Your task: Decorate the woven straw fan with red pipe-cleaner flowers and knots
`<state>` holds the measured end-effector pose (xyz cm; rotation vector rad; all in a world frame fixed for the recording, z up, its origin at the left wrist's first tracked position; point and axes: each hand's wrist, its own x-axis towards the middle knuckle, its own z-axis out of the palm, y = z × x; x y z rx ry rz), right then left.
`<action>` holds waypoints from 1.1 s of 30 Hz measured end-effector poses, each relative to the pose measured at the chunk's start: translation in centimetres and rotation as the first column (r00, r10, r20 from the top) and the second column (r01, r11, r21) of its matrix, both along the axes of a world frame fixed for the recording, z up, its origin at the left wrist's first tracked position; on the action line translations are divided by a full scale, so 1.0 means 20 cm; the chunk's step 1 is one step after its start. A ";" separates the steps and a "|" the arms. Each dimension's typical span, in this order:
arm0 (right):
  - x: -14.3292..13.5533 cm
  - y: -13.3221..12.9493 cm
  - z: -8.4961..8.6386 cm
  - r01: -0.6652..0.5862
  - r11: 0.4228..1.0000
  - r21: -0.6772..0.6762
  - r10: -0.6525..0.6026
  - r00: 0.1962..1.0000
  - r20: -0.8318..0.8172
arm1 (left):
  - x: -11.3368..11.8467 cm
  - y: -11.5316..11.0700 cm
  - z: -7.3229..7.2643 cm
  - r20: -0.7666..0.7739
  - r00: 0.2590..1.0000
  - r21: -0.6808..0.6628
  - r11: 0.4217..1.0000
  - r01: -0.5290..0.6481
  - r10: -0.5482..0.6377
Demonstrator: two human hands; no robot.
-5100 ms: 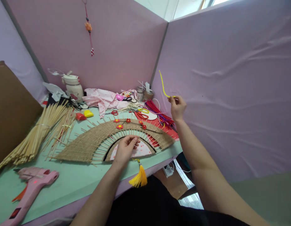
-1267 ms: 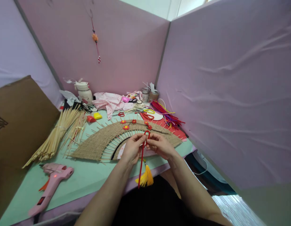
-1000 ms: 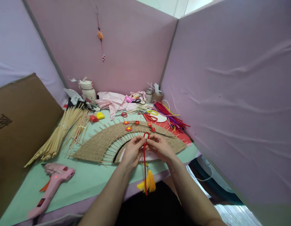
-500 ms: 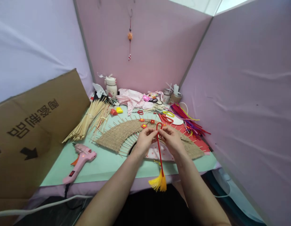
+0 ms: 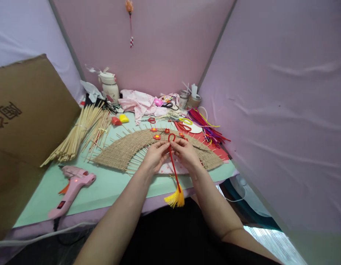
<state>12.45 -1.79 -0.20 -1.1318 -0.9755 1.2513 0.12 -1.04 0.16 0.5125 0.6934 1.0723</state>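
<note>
On my feed, L hand (image 5: 155, 156) and R hand (image 5: 187, 154) both pinch a red pipe cleaner (image 5: 173, 163) btwn fingertips, mid-view: loop at 12 o'clock, tail to 6, overlapping a yellow tassel (image 5: 174, 199). Woven fan (image 5: 116, 154) lies below; pink glue gun (image 5: 72, 192) approx 8 o'clock.

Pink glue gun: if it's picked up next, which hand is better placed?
Left hand, likely: the glue gun lies on its side of the table, while the right hand would have to cross the left forearm. Both pinch the red pipe cleaner, so the left must let go first.
</note>
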 end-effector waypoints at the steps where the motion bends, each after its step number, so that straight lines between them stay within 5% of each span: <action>1: 0.01 0.00 0.00 -0.016 1.000 -0.012 0.016 1.000 0.005 | 0.00 0.00 0.00 0.006 1.000 -0.011 1.000 0.016 -0.016; 10: 0.10 -0.02 0.07 -0.007 1.000 0.016 0.008 0.999 -0.038 | 0.01 -0.01 -0.01 -0.047 0.980 0.022 0.980 0.196 -0.195; 19: 0.16 -0.08 0.12 -0.045 0.999 -0.028 0.048 0.992 0.115 | 0.00 -0.03 0.01 -0.087 0.942 0.052 0.943 0.329 -0.324; 24: 0.17 -0.10 0.14 0.023 0.999 0.035 -0.032 0.963 0.267 | 0.02 -0.03 -0.01 -0.329 0.934 0.231 0.947 0.225 -0.141; 28: 0.17 -0.13 0.15 -0.059 0.998 0.031 0.041 0.908 0.417 | 0.03 -0.03 -0.01 -0.469 0.879 0.465 0.870 0.163 0.086; 33: 0.17 -0.17 0.14 -0.167 0.986 -0.011 0.149 0.849 0.506 | 0.03 -0.03 -0.01 -0.488 0.848 0.476 0.877 0.058 0.209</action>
